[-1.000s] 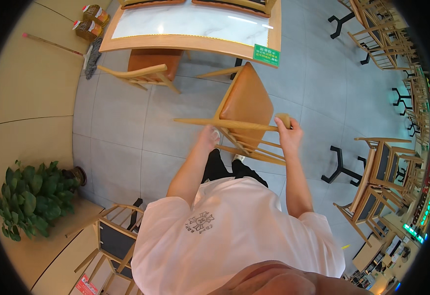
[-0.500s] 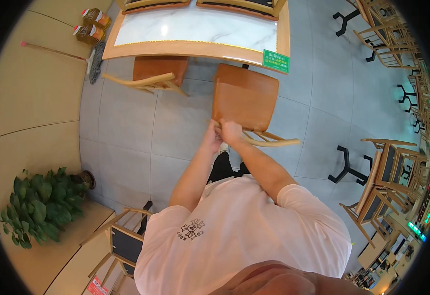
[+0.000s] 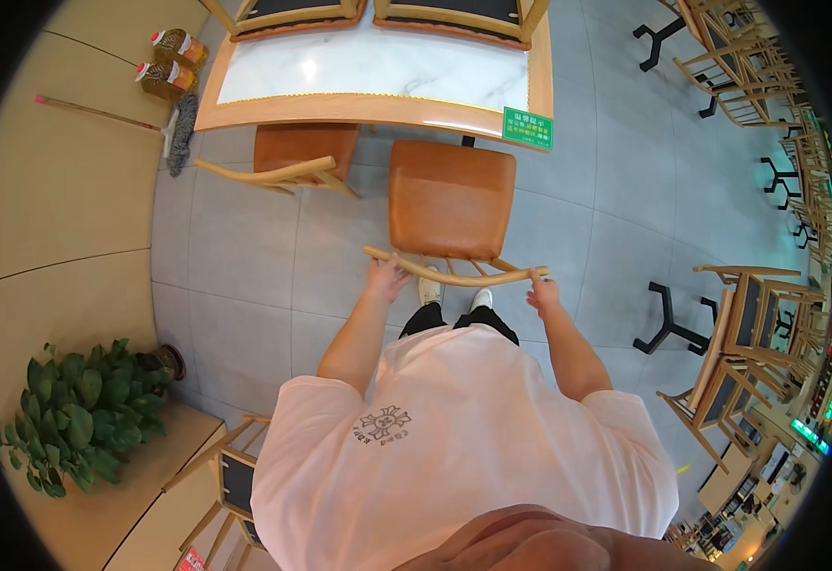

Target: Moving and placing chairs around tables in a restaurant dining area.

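Note:
A wooden chair [image 3: 451, 198] with a brown padded seat stands in front of me, its curved back rail towards me and its seat's far edge close to the table. Near the rail's left end, my left hand [image 3: 389, 277] grips it, with some fingers loose below the wood. The right end of the same rail is in my right hand [image 3: 543, 293], fingers curled round it. Beneath the rail my white shoes show on the floor.
A marble-topped table [image 3: 378, 71] bears upturned chairs. Beside my chair stands another brown-seated chair [image 3: 306, 152]. To the left are a mop [image 3: 180, 133], oil jugs [image 3: 180, 48] and a potted plant [image 3: 92, 409]. A black table base [image 3: 668, 319] and stacked chairs [image 3: 749, 324] stand right.
My hands were together at the rail's left end. They have parted to its two ends, and the chair has turned to sit squarer before me, slightly further left.

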Demonstrator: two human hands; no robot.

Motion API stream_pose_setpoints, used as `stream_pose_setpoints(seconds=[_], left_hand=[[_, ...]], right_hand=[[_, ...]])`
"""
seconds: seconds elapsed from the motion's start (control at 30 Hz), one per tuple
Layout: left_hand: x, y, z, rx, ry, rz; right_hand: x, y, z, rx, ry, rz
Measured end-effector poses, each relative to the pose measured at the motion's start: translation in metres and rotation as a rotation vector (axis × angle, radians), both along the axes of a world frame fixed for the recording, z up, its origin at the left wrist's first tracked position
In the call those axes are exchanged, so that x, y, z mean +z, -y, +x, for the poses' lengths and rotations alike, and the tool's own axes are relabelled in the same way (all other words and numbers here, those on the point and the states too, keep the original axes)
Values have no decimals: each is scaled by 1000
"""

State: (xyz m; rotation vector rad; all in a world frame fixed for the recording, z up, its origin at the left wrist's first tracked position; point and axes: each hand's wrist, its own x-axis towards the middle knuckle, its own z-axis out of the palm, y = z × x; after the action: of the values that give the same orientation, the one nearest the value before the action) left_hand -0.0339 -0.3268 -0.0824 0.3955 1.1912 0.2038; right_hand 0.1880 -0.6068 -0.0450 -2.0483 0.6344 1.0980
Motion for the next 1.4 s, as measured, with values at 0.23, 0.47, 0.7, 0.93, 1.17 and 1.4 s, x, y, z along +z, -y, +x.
stream_pose_setpoints(seconds=[0.23,0.47,0.7,0.93,1.17,1.4], left_hand=[[-8,-12,8,-12,5,-24],[-11,-56,35,0,0,13],[-6,-112,78,-22,-98,60],[-10,-149,108,-41,-87,89],[-1,-166,129,-35,-128,61],[-4,-170,122,-30,-94,57]], right_hand=[[-38,-5,-11,-314,-82,397],[-42,-43,12,-325,-60,451],[-44,-98,45,-317,-54,467],[-42,-137,78,-303,-58,472],[-44,-155,98,-326,-44,482],[-43,-160,95,-293,-67,411]])
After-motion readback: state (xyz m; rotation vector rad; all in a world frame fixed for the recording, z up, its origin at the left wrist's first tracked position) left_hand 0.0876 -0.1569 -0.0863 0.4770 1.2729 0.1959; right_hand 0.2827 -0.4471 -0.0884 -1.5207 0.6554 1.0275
